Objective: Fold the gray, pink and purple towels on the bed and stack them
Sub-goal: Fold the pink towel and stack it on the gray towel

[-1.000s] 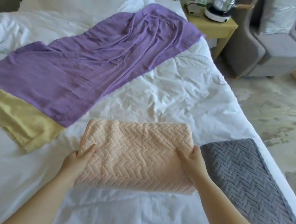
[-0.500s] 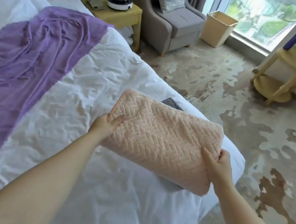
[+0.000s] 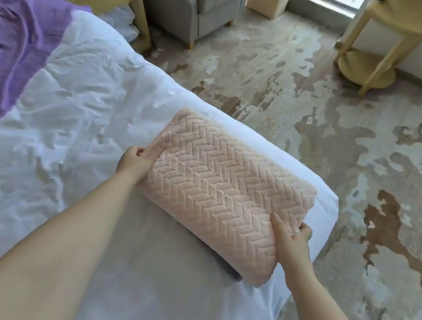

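Two grips, left hand [image 3: 134,160] and right hand [image 3: 292,240], at opposite ends of plush, herringbone-ribbed, oblong pink towel [image 3: 222,189].

Two bare arms are in view, a person's, uncovered from the wrists up to where the picture's lower edge cuts them off. The left forearm [image 3: 63,242] looks broad and smooth, swollen by the wide-angle lens; the right forearm [image 3: 319,307] looks slimmer. The left hand [image 3: 134,160] is plain, with short fingers showing. The right hand [image 3: 292,239] wears a small pale ring [image 3: 297,230] that glints on one finger, and its thumb ends in a fairly long nail.
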